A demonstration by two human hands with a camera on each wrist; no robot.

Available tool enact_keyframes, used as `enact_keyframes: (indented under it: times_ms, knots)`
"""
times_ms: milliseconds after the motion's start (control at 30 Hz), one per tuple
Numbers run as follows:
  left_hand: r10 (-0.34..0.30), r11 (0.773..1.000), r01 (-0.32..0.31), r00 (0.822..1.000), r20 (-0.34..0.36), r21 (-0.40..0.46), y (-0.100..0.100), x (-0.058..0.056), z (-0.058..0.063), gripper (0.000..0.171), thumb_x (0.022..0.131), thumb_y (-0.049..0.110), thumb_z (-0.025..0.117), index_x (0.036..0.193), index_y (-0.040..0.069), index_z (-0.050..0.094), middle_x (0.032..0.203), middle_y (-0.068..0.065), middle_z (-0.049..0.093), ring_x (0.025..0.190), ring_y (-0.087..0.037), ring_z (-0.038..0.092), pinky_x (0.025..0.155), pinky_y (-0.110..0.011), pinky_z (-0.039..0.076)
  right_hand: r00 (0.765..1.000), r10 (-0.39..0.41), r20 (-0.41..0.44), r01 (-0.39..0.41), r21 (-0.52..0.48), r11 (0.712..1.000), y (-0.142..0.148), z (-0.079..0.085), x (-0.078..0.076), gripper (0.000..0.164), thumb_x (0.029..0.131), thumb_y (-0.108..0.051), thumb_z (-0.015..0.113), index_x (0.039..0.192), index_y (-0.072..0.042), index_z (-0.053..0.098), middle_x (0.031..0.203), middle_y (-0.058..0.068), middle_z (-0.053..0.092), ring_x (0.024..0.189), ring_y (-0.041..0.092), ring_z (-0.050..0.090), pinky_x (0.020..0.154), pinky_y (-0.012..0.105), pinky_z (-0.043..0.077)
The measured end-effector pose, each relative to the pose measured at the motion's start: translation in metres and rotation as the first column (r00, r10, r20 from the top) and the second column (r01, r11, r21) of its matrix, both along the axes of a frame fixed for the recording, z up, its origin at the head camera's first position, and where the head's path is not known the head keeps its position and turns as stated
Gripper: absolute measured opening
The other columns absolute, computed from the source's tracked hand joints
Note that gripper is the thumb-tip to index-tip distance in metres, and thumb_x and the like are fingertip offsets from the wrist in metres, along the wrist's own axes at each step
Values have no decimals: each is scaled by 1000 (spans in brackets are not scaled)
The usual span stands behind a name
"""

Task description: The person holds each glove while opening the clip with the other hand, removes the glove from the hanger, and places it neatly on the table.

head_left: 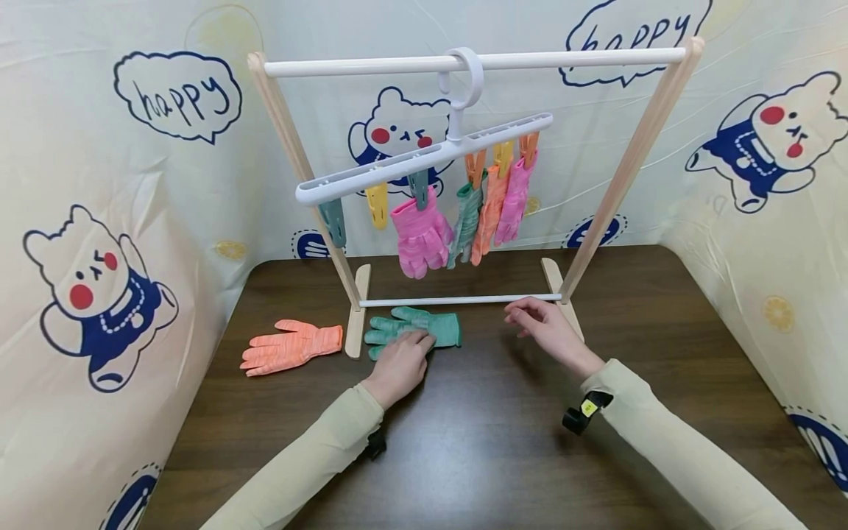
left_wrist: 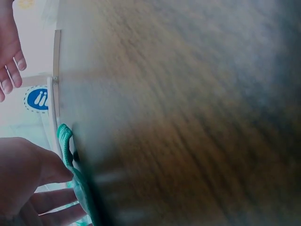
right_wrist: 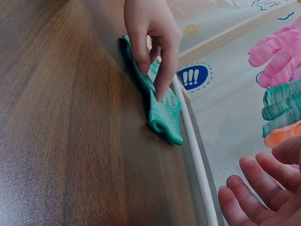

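Note:
A green knit glove [head_left: 445, 329] lies on the table by the rack's lower bar. My left hand [head_left: 400, 362] is over its middle, thumb and fingers bent down onto the fabric and pinching it; the right wrist view shows the glove's cuff [right_wrist: 164, 126] free of that hand. My right hand [head_left: 553, 331] hovers near the rack's right foot, fingers loosely curled with nothing in them. Left of the rack's left foot, an orange glove [head_left: 291, 347] lies flat. A white clip hanger [head_left: 377, 174] carries a pink glove [head_left: 422, 237] and further green, orange and pink gloves to its right.
The hanger hooks over the white top rod [head_left: 371, 67] of a wooden rack, tilted with its left end lower. A grey-green clip [head_left: 333, 223] and a yellow clip [head_left: 377, 206] hang without gloves. Wooden feet [head_left: 358, 313] stand on the dark table [head_left: 490, 442]; printed cloth surrounds it.

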State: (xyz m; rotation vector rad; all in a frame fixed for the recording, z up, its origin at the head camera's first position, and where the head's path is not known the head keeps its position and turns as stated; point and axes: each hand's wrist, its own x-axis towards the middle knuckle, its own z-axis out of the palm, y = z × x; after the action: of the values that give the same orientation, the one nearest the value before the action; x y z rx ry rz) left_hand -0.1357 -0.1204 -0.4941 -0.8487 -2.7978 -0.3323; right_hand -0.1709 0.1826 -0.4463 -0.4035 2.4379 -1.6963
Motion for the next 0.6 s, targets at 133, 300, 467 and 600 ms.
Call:
enact_keyframes:
  times_ms: [133, 300, 467, 600]
  knots:
    - [10, 1000, -10, 1000, 9, 0, 0, 1, 0, 31, 94, 3, 71, 125, 2, 69, 124, -19, 68, 114, -37, 66, 85, -52, 59, 1000, 4, 3, -4, 8, 1000, 1, -1, 0, 27, 110, -12, 52, 123, 8, 65, 112, 26, 70, 96, 11, 68, 78, 31, 59]
    - [29, 1000, -29, 999, 17, 3, 0, 4, 0, 26, 96, 8, 71, 122, 6, 69, 123, -17, 68, 112, -36, 66, 85, -53, 58, 1000, 5, 7, -5, 11, 1000, 2, -1, 1, 26, 110, -12, 52, 123, 6, 65, 113, 27, 70, 96, 10, 68, 79, 31, 59]
    - [38, 999, -38, 999, 16, 18, 1, 6, 3, 20, 98, 11, 71, 117, 6, 70, 119, -16, 69, 109, -34, 66, 84, -54, 58, 1000, 11, 8, -11, 4, 1000, 1, 2, 2, 28, 110, -13, 52, 124, 7, 65, 113, 26, 70, 99, 18, 69, 80, 32, 60]
    - [40, 998, -40, 999, -1, 51, 2, 7, 6, 17, 99, 11, 70, 115, 7, 71, 116, -15, 70, 106, -33, 67, 84, -56, 57, 1000, 6, 2, -6, -2, 1000, 2, 8, 0, 30, 110, -13, 53, 126, 9, 64, 114, 29, 69, 98, 17, 69, 82, 38, 60]
